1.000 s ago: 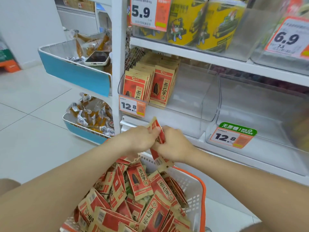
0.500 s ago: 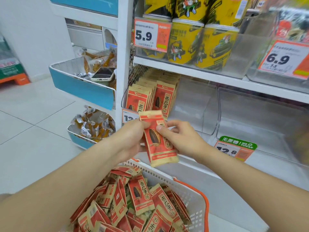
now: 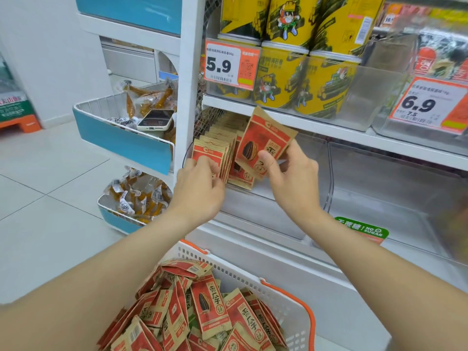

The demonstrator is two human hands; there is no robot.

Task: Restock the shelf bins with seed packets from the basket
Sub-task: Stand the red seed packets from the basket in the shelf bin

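My right hand (image 3: 291,178) pinches a red-and-tan seed packet (image 3: 263,140), held tilted in front of the clear shelf bin (image 3: 314,168). Two rows of standing seed packets (image 3: 215,148) fill the bin's left part. My left hand (image 3: 200,183) touches the front packet of the left row with its fingers curled on it. Below, a white basket with orange handles (image 3: 291,307) holds a heap of several seed packets (image 3: 202,312).
To the right stands an empty clear bin (image 3: 395,183) with a green "no sugar" tag (image 3: 362,230). Yellow cans (image 3: 283,72) fill the shelf above. On the left, blue-fronted wire baskets (image 3: 121,138) hold snack bags and a phone (image 3: 155,119). Tiled floor lies beyond.
Both hands rose from above the basket to the shelf bin. The packet went from both hands to my right hand alone; my left hand moved onto the standing row.
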